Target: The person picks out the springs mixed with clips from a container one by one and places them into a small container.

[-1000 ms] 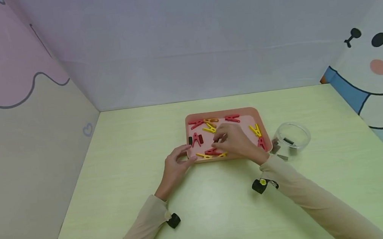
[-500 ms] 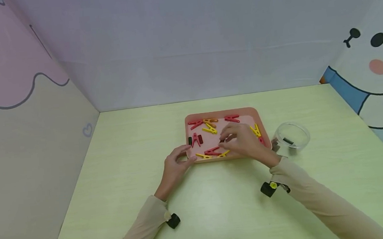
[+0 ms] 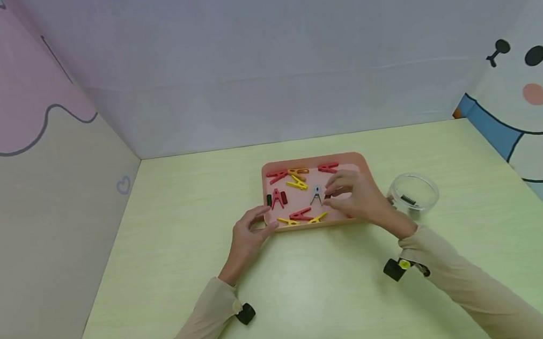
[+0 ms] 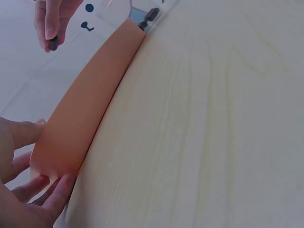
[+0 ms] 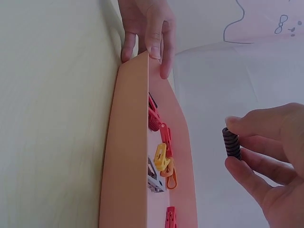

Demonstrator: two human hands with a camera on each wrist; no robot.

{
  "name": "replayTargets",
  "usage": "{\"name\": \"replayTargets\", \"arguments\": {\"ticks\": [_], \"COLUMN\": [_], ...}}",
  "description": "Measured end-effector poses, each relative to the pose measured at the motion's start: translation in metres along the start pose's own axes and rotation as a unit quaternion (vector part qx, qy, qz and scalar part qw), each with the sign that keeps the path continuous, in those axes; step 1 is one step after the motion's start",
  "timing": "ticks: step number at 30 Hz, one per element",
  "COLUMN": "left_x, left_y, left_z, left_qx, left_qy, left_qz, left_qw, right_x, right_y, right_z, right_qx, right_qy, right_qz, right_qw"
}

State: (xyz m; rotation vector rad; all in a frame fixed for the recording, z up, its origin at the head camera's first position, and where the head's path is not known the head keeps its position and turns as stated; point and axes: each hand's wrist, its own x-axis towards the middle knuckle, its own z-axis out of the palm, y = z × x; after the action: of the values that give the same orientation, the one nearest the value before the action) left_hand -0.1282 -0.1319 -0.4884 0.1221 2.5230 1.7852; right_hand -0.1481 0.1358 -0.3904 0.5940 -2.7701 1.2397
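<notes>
Right of centre in the head view, our right hand (image 3: 358,197) pinched a dark ribbed piece (image 5: 231,142) between thumb and fingertips, closed to its thickness, near a grey clip (image 3: 316,192). Left of it, our left hand (image 3: 250,233) gripped the lower-left corner of the tray (image 3: 319,161).

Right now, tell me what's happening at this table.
A person's right hand pinches a dark spring over a pink tray, while the left hand grips the tray's near left corner. Red, yellow, orange and grey clips lie in the tray. A clear tub stands to its right, another spring showing in it.
</notes>
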Motion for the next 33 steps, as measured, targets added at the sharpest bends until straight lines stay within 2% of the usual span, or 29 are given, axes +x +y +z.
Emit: {"name": "replayTargets", "arguments": {"ticks": [9, 18, 24, 33], "left_x": [-0.001, 0.001, 0.001, 0.002], "left_y": [0.001, 0.0, -0.001, -0.002], "left_z": [0.0, 0.0, 0.0, -0.001], "left_qx": [-0.007, -0.007, -0.014, -0.018], "left_qy": [0.004, 0.001, 0.0, -0.001], "left_qz": [-0.003, 0.001, 0.007, 0.002], "left_qw": [1.0, 1.0, 0.9999, 0.9998], "right_x": [-0.008, -0.016, -0.019, -0.027], "right_y": [0.005, 0.01, 0.014, 0.016], "right_z": [-0.015, -0.028, -0.036, -0.047], "right_qx": [-0.018, -0.035, -0.061, -0.041], "right_qy": [0.026, 0.029, 0.043, 0.052], "right_qz": [-0.007, 0.002, -0.015, -0.021], "right_qw": [0.999, 0.999, 0.997, 0.998]}}
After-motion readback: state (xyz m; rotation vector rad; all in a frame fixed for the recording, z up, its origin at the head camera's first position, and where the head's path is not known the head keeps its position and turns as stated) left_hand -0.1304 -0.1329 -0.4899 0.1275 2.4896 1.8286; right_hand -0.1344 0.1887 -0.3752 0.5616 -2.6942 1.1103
